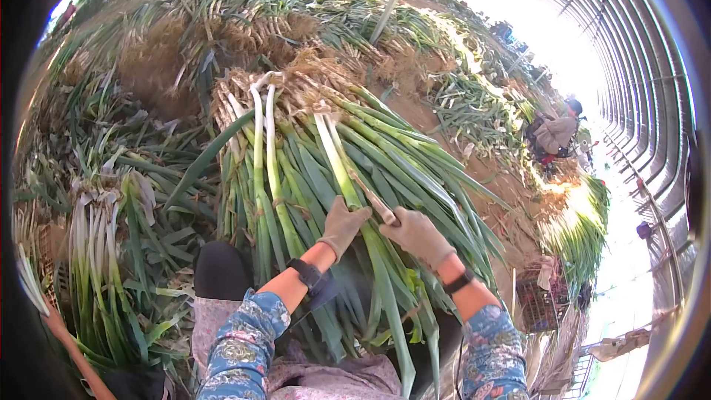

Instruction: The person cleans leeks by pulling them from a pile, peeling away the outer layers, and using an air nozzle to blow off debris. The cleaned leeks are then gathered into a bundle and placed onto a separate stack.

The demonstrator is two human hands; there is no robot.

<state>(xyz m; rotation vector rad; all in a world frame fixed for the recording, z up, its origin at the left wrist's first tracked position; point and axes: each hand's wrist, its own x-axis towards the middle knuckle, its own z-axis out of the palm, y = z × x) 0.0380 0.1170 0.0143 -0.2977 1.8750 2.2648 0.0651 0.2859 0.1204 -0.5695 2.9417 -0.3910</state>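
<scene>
A big pile of long green onions [400,141] lies before me, roots away from me and green leaves toward my lap. My gloved left hand [341,228] is closed around a green onion [335,154] with a clean white stem. Just right of it, my gloved right hand [420,238] pinches the near end of a pale brownish strip [374,196], which looks like a dry outer leaf and lies along that stalk. Two pale-stemmed green onions [270,141] rest on the pile to the left.
Another bunch of green onions [96,252] stands at the left, near another person's arm [78,348]. More heaps [244,7] line the soil ahead. A crouching person [555,133] is at the right, beyond a dark crate [537,304]. A slanted pole [395,0] rises ahead.
</scene>
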